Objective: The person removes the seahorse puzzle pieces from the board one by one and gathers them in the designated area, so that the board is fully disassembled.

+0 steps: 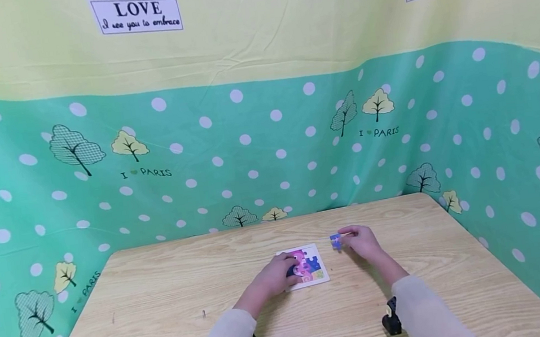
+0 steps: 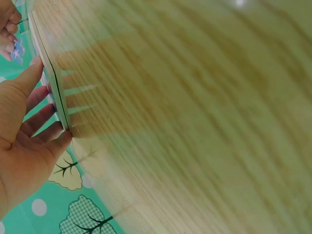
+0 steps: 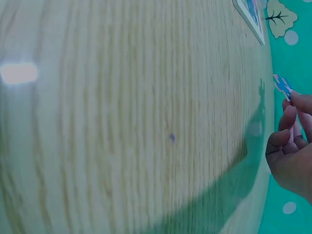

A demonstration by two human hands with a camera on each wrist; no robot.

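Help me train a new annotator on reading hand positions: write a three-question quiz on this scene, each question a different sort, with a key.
1. Which hand pinches the blue jigsaw piece? A) left B) right C) neither
2. True or false: the left hand touches the framed jigsaw puzzle.
3. Fill in: both white signs on the fabric show the large word ____.

Key: 1. B, the right hand; 2. true; 3. LOVE.

The white-framed pink-and-blue jigsaw [image 1: 316, 272] lies flat, gaps showing, with a loose blue piece [image 1: 335, 242] held at its two o'clock.
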